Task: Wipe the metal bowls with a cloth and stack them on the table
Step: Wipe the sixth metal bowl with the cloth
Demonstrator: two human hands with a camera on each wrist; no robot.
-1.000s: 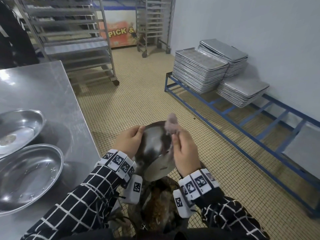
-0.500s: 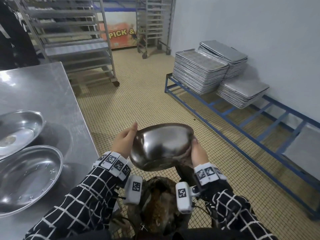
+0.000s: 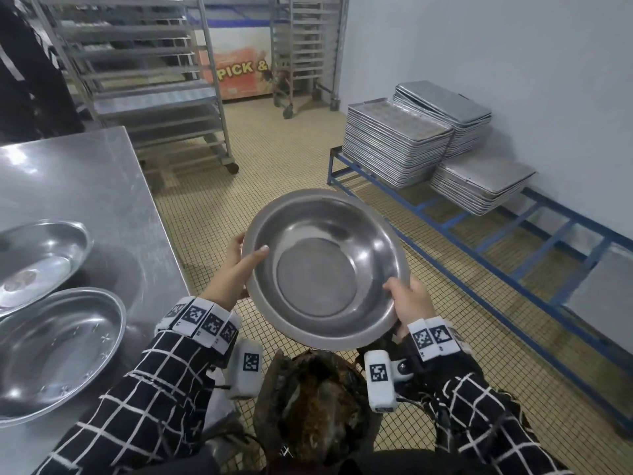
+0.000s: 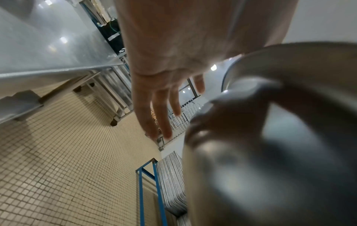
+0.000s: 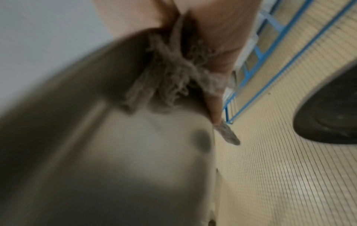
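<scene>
I hold a round metal bowl [image 3: 322, 269] in front of me over the floor, with its inside tilted toward me. My left hand [image 3: 239, 265] has the left rim, thumb lying over the edge and fingers behind. In the left wrist view those fingers [image 4: 160, 116] are straight beside the bowl's [image 4: 280, 137] outer wall. My right hand [image 3: 407, 299] grips the lower right rim, thumb on top. A frayed brown cloth [image 5: 173, 73] is bunched between that hand and the bowl's [image 5: 96, 145] underside; it is hidden in the head view.
Two oval metal dishes [image 3: 41, 255] [image 3: 58, 351] lie on the steel table [image 3: 102, 186] at my left. A dark, rusty vessel [image 3: 315, 399] sits below my hands. Stacked baking trays [image 3: 394, 145] rest on a blue floor rack [image 3: 513, 255] to the right. Wheeled racks [image 3: 154, 80] stand behind.
The bowl has been turned from underside-up to inside facing me and lifted higher. The cloth, earlier raised above the bowl in my right hand, is now beneath it.
</scene>
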